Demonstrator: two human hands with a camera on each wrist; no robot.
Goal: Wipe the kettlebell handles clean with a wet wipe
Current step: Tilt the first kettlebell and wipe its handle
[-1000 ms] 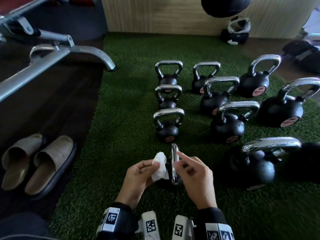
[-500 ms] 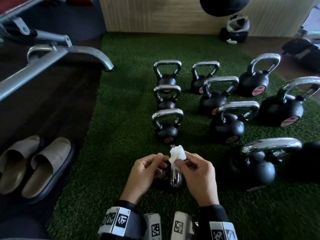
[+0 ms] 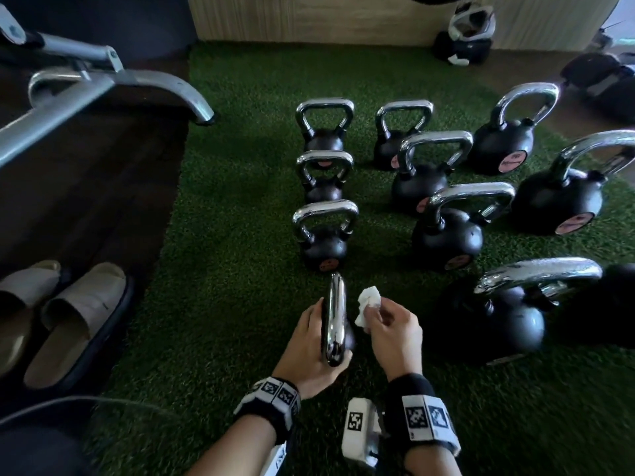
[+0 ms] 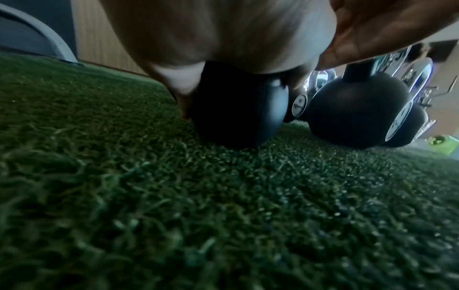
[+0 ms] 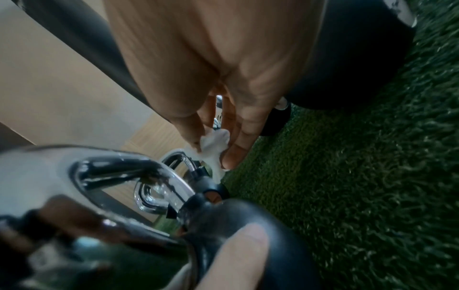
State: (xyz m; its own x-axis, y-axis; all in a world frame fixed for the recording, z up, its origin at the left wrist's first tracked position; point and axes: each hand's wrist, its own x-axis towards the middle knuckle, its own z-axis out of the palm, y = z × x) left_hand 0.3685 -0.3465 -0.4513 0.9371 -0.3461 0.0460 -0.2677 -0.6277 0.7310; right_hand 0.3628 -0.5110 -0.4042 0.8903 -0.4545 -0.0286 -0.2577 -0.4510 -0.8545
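The nearest small black kettlebell [image 3: 347, 338] stands on the green turf [image 3: 223, 304], its chrome handle [image 3: 335, 314] edge-on to me. My left hand [image 3: 316, 338] grips its black ball [image 4: 238, 117] from the left, thumb on the near side [image 5: 238, 255]. My right hand [image 3: 372, 312] pinches a crumpled white wet wipe [image 3: 368, 302] just right of the handle, a little apart from the chrome. In the right wrist view the wipe [image 5: 213, 145] sits between thumb and fingertips above the handle [image 5: 119, 168].
Several more chrome-handled kettlebells stand in rows beyond, the closest [image 3: 324, 235] right behind. A large kettlebell [image 3: 498, 317] sits close on the right. A pair of slippers [image 3: 79, 314] and a metal bench frame [image 3: 103, 84] occupy the dark floor at left.
The wipe passed from my left hand, over the top of the handle, to my right hand, now right of the handle. My left hand dropped and gripped the kettlebell's ball.
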